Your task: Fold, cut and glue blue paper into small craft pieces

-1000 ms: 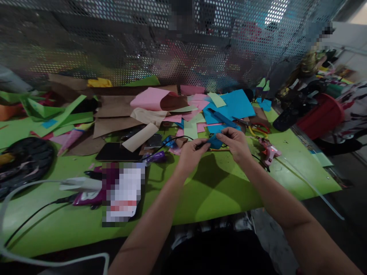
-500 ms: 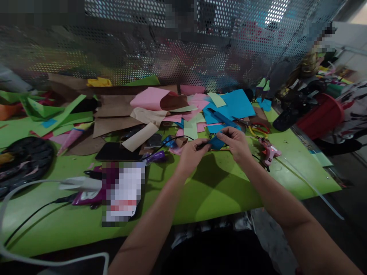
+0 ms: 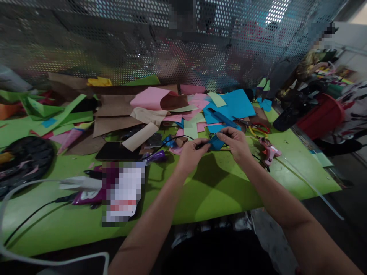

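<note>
Between my two hands, just above the green table [image 3: 206,202], is a small blue piece [image 3: 217,143] that looks like foam sheet or paper. My left hand [image 3: 192,152] pinches its left end, and my right hand [image 3: 235,142] has thumb and fingers closed on its upper right side. The fingers cover part of the piece. Close beyond my hands lie larger blue sheets [image 3: 229,109] and a pale green strip [image 3: 190,128]. To the right of my right hand are scissors [image 3: 259,129] with red and yellow handles and a pink glue gun [image 3: 270,152].
Brown sheets [image 3: 114,107], pink sheets [image 3: 149,98] and green scraps [image 3: 57,122] cover the back. At left are a black phone [image 3: 117,152], a black round tray [image 3: 43,164] and a purple power strip [image 3: 86,196] with cables. A perforated metal panel [image 3: 172,57] stands behind the table.
Both hands stay almost in place with the blue piece between them. The piece shifts only very slightly, and the things on the table lie as before.
</note>
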{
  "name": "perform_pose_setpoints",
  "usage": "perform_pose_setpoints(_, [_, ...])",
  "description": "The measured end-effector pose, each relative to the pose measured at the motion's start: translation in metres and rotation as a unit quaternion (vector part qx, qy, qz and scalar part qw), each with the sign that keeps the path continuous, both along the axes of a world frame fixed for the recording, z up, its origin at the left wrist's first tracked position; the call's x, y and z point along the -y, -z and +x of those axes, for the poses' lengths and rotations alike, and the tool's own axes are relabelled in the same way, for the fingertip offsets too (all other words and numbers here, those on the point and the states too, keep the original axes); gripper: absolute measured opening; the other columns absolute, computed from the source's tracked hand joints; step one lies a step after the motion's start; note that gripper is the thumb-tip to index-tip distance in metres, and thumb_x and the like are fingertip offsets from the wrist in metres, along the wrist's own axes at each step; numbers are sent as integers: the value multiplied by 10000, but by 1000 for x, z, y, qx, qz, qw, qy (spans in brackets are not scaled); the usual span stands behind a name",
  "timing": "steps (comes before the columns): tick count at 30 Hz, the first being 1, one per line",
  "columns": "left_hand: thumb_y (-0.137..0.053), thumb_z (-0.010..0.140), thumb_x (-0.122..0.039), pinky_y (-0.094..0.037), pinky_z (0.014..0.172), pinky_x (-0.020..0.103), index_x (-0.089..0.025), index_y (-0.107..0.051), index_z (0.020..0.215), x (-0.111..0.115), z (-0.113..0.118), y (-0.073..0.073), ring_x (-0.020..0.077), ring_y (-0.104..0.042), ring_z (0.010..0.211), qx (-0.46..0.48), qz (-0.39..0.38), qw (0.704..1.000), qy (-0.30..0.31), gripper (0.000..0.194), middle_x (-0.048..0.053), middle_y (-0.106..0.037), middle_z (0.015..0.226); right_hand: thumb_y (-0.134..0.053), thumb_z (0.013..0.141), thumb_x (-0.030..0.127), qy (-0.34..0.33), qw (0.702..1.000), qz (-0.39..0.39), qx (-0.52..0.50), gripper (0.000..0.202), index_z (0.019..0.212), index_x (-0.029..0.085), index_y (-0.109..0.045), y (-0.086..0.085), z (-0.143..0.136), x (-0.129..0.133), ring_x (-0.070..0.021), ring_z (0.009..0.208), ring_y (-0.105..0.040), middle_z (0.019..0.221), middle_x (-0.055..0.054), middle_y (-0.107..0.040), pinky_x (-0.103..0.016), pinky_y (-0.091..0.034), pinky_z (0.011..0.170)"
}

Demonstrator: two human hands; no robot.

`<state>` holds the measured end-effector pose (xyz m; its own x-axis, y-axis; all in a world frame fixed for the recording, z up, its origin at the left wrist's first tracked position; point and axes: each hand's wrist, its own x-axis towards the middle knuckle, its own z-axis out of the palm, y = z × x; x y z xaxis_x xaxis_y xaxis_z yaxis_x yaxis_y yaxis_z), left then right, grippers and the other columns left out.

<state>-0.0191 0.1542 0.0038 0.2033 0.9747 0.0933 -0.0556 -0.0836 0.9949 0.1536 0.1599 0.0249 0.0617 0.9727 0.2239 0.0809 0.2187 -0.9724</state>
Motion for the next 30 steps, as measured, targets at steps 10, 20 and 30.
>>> perform_pose_setpoints(10, [-782, 704, -380, -519, 718, 296, -166, -778, 855, -3, -2, 3, 155, -627, 704, 26, -12, 999, -42, 262, 27, -735, 770, -766, 692, 631, -11, 1000, 5, -8, 431, 705, 219, -640, -3, 1, -1, -140, 646, -430, 660, 15, -514, -289, -365, 603])
perform_pose_setpoints(20, [-805, 686, -405, -534, 728, 304, -171, -784, 880, -4, -1, 7, 156, -639, 717, 45, -15, 998, -45, 304, 35, -754, 804, -827, 648, 519, 4, 1000, -9, 6, 364, 698, 204, -653, 2, 1, -3, -145, 659, -482, 674, 2, -590, -286, -385, 593])
perform_pose_setpoints(30, [-822, 648, -393, -523, 705, 284, -156, -789, 856, -4, 0, 4, 148, -635, 695, 54, -26, 997, -52, 317, 36, -754, 777, -798, 673, 501, 9, 1000, -1, 19, 337, 713, 201, -652, 0, 1, -1, -126, 633, -465, 656, 20, -570, -273, -384, 587])
